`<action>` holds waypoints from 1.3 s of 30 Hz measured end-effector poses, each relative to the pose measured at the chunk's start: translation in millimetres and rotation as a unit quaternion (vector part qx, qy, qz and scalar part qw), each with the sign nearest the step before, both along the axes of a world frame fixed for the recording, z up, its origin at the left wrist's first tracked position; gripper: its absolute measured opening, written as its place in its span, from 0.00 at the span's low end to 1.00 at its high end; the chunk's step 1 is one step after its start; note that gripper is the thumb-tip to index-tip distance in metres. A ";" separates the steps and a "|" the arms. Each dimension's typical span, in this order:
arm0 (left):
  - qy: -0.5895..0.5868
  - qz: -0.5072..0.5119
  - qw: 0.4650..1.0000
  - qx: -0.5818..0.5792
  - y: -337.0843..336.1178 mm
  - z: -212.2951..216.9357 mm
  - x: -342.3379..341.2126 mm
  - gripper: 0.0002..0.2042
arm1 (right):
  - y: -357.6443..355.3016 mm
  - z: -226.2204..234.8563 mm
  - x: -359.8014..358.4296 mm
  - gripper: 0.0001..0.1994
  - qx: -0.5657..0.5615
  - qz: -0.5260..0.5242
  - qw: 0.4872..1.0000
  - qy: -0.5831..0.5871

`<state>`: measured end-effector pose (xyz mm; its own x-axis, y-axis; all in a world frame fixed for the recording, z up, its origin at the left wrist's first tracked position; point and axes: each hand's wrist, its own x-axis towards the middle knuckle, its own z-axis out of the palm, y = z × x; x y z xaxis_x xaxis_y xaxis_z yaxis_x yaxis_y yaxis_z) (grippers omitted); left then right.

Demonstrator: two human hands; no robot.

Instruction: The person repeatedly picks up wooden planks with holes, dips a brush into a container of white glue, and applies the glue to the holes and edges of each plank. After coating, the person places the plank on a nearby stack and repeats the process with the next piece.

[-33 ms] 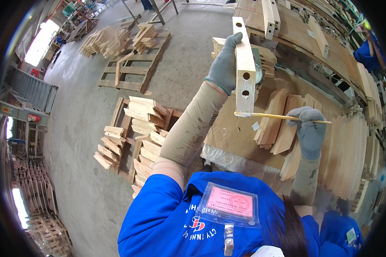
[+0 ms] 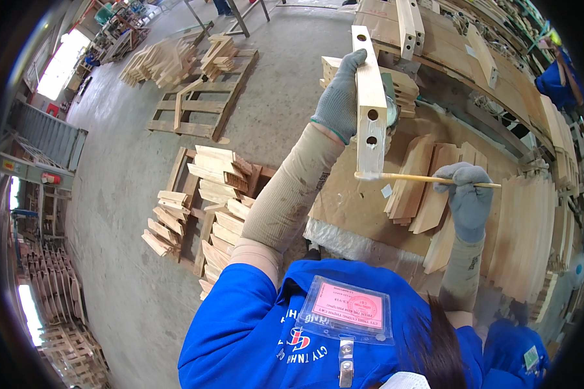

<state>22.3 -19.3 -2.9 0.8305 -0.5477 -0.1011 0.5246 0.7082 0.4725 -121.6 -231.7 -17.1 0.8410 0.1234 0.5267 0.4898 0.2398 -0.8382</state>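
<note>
My left hand (image 2: 341, 97), in a grey knit glove, is closed round a pale wooden bar (image 2: 370, 87) with round dark holes in its face. Whitish, wet-looking smears show on the end nearest me. My right hand (image 2: 466, 194), gloved the same way, pinches a thin yellowish stick (image 2: 414, 177). That stick points left, and its tip meets the near end of the bar, where white paste-like stuff sits. Behind the bar, a greenish container (image 2: 390, 97) is partly hidden.
Flat boards (image 2: 414, 178) lie in rows on the cardboard-topped table (image 2: 340, 207) by my right hand. A pallet (image 2: 191, 236) of stacked wood pieces stands on the floor at left, another pallet (image 2: 224, 97) beyond. A co-worker's blue sleeve (image 2: 558, 84) shows at far right.
The stick's tip has shifted very slightly toward me at the bar's near end. Both hands and the bar look otherwise the same.
</note>
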 end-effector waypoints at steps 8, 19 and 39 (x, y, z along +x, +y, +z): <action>-0.060 0.082 0.993 0.061 0.3 -10.6 2.5 0.20 | -2.8 26.7 -5.8 0.10 0.069 -0.110 0.991 -0.034; -0.151 0.212 0.952 0.160 1.4 -21.5 3.6 0.27 | 41.1 72.9 -10.1 0.04 -0.178 -0.249 0.951 -0.036; -0.139 0.298 0.923 0.202 6.5 -14.3 4.4 0.27 | 53.5 61.3 -21.4 0.05 -0.156 -0.313 0.936 -0.031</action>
